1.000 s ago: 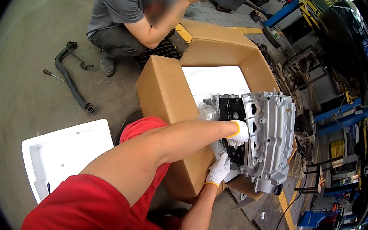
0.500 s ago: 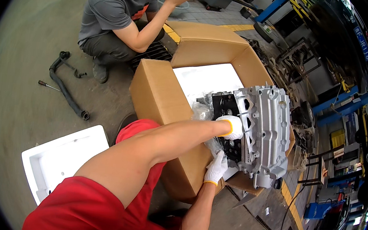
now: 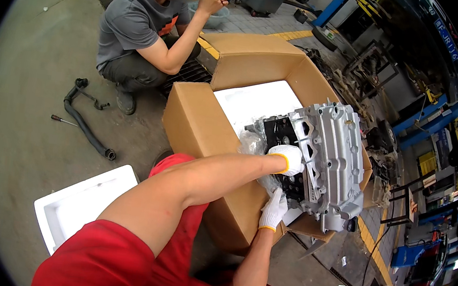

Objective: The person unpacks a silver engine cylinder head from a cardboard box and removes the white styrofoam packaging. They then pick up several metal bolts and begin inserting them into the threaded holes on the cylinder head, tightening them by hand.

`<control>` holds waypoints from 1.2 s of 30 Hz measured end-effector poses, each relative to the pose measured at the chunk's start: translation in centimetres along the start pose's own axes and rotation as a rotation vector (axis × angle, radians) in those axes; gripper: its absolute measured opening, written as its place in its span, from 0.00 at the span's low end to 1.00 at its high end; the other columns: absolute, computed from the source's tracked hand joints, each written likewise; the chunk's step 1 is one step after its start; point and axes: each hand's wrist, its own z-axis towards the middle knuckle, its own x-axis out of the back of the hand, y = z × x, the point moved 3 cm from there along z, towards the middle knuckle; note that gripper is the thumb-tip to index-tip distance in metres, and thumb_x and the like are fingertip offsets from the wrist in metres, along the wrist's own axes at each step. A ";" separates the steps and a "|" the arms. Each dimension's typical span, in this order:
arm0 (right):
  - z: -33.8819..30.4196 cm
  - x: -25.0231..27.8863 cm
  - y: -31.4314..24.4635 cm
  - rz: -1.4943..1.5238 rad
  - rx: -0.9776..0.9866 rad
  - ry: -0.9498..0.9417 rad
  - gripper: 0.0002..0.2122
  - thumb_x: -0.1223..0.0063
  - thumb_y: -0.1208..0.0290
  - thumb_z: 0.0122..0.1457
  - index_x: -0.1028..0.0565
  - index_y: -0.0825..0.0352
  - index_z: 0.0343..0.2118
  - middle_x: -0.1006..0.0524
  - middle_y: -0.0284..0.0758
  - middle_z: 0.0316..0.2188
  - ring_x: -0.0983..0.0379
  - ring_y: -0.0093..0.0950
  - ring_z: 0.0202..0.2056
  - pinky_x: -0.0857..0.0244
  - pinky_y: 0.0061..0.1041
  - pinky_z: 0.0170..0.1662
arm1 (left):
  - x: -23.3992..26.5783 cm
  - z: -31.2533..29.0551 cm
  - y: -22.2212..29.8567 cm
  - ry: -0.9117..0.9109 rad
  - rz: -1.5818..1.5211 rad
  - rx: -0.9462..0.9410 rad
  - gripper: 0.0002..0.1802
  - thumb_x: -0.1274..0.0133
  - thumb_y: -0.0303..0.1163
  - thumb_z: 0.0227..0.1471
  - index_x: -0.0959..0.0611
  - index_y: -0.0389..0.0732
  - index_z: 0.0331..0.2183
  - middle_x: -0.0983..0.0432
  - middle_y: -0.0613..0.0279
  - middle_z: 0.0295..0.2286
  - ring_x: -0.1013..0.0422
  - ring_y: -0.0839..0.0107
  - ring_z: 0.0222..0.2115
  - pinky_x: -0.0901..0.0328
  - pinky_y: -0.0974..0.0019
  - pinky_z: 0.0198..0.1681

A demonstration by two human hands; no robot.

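Observation:
A silver and black car engine (image 3: 337, 161) sits tilted in an open cardboard box (image 3: 195, 114), its ribbed cover facing right. My left hand (image 3: 287, 159), in a white knit glove with a yellow cuff, is closed at the engine's dark near side, its fingertips partly hidden. Below it, my right hand (image 3: 274, 209), gloved the same way, presses its fingers together on the clear plastic wrap (image 3: 271, 183) bunched along the engine's lower side. White foam (image 3: 259, 104) fills the box behind the engine.
A person (image 3: 139, 37) in grey crouches at the far left, hands raised together. On the floor lie a black hose (image 3: 87, 127), a screwdriver (image 3: 64, 120) and a white foam tray (image 3: 84, 200). Used metal parts (image 3: 374, 179), a lift post (image 3: 435, 121) and cars stand to the right.
The view has shifted slightly, so floor items appear a little lower and further right. Both hands keep their places on the engine and wrap; the engine looks slightly more tilted.

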 end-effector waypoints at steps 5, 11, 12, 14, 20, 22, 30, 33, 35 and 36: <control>-0.5 -0.5 -0.6 0.005 -0.024 -0.015 0.14 0.45 0.57 0.72 0.20 0.63 0.33 0.33 0.20 0.18 0.45 0.12 0.16 0.55 0.20 0.19 | 0.4 -0.5 -0.8 -0.293 -0.629 0.131 0.22 0.52 0.43 0.67 0.12 0.36 0.34 0.18 0.58 0.25 0.26 0.67 0.20 0.31 0.61 0.27; -0.1 -0.3 -0.5 -0.016 0.032 -0.006 0.15 0.45 0.57 0.72 0.21 0.64 0.34 0.29 0.23 0.22 0.41 0.14 0.19 0.50 0.21 0.23 | 0.1 1.0 -1.7 -0.371 -0.596 0.071 0.20 0.49 0.43 0.65 0.11 0.38 0.33 0.19 0.61 0.23 0.27 0.70 0.20 0.31 0.62 0.26; 0.0 -0.1 -0.3 -0.023 0.014 -0.008 0.15 0.46 0.57 0.72 0.20 0.66 0.36 0.26 0.25 0.25 0.38 0.15 0.23 0.46 0.22 0.27 | 0.2 1.0 -1.6 -0.367 -0.555 0.063 0.20 0.49 0.43 0.65 0.11 0.38 0.32 0.19 0.62 0.23 0.27 0.70 0.20 0.31 0.62 0.27; -0.6 -0.3 -0.7 -0.046 -0.094 -0.025 0.19 0.48 0.59 0.74 0.18 0.74 0.41 0.17 0.33 0.37 0.27 0.20 0.37 0.31 0.26 0.43 | 0.3 0.8 -1.6 -0.323 -0.450 0.054 0.20 0.48 0.44 0.63 0.11 0.39 0.31 0.19 0.62 0.23 0.26 0.68 0.21 0.30 0.61 0.28; -0.5 -0.1 -0.9 -0.194 -0.082 -0.015 0.23 0.47 0.56 0.72 0.19 0.78 0.44 0.15 0.42 0.38 0.24 0.26 0.38 0.30 0.32 0.46 | 1.0 0.2 -0.5 -0.072 0.042 -0.069 0.28 0.50 0.51 0.59 0.11 0.35 0.39 0.15 0.41 0.39 0.20 0.43 0.44 0.28 0.50 0.51; -0.5 -0.2 -0.9 -0.196 -0.093 -0.010 0.22 0.47 0.56 0.72 0.18 0.78 0.43 0.15 0.41 0.37 0.24 0.26 0.38 0.30 0.32 0.46 | 1.2 -0.4 -0.1 -0.036 0.065 -0.046 0.26 0.52 0.48 0.60 0.11 0.36 0.40 0.16 0.40 0.40 0.20 0.43 0.44 0.27 0.48 0.52; -0.5 0.0 -0.5 -0.116 0.009 0.007 0.16 0.44 0.56 0.72 0.20 0.65 0.33 0.28 0.25 0.22 0.40 0.15 0.23 0.45 0.24 0.27 | 1.0 -2.2 1.4 0.143 0.178 -0.091 0.23 0.52 0.48 0.63 0.13 0.40 0.36 0.15 0.44 0.36 0.19 0.43 0.39 0.26 0.45 0.47; -0.8 0.1 -1.0 -0.166 -0.045 -0.009 0.19 0.46 0.58 0.72 0.19 0.74 0.36 0.18 0.36 0.31 0.30 0.22 0.34 0.32 0.30 0.41 | 0.5 -1.5 0.4 0.081 0.149 -0.103 0.25 0.53 0.49 0.67 0.14 0.36 0.38 0.15 0.46 0.35 0.18 0.50 0.34 0.24 0.50 0.41; -0.6 -0.6 -1.5 -0.109 0.006 -0.043 0.19 0.46 0.59 0.72 0.19 0.75 0.38 0.17 0.37 0.32 0.29 0.23 0.35 0.32 0.31 0.43 | -0.6 -0.3 -1.7 -0.288 -0.463 0.118 0.26 0.54 0.48 0.70 0.14 0.34 0.39 0.16 0.51 0.33 0.20 0.61 0.30 0.24 0.57 0.36; -0.7 -0.7 -1.8 -0.138 0.004 -0.036 0.19 0.46 0.59 0.72 0.19 0.75 0.38 0.17 0.38 0.33 0.28 0.24 0.36 0.31 0.32 0.43 | -1.2 0.0 -2.5 -0.470 -0.770 0.232 0.26 0.55 0.48 0.71 0.15 0.34 0.40 0.16 0.54 0.32 0.21 0.66 0.27 0.24 0.61 0.34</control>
